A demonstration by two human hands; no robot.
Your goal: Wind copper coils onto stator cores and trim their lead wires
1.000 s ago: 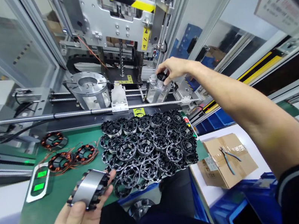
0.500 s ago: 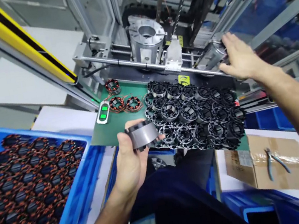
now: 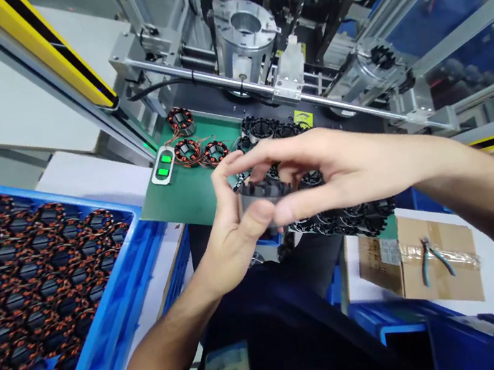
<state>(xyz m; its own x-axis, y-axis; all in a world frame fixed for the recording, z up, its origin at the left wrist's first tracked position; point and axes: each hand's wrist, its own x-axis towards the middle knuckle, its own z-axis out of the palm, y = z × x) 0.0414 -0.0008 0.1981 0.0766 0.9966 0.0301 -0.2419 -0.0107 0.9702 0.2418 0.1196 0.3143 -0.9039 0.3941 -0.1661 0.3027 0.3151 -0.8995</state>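
Both my hands meet in front of me on one stator core [image 3: 262, 194], a grey steel ring with black toothed plastic ends. My left hand [image 3: 232, 238] cups it from below, thumb pressed on its side. My right hand [image 3: 334, 171] has come across and pinches its top edge with thumb and fingers. Behind my hands, a pile of several bare black stator cores [image 3: 351, 215] lies on the green mat [image 3: 186, 192]. One black core [image 3: 381, 56] sits on the machine's right holder.
A blue bin [image 3: 118, 295] at left holds several copper-wound stators. Three wound stators [image 3: 197, 149] and a green-lit button box [image 3: 161, 165] lie on the mat. A large aluminium fixture [image 3: 245, 37] stands behind a steel rail. Pliers [image 3: 432, 258] rest on a cardboard box at right.
My right hand left the machine's right holder, leaving a black core there, and came back to the core in my left hand. My view swung left and down.
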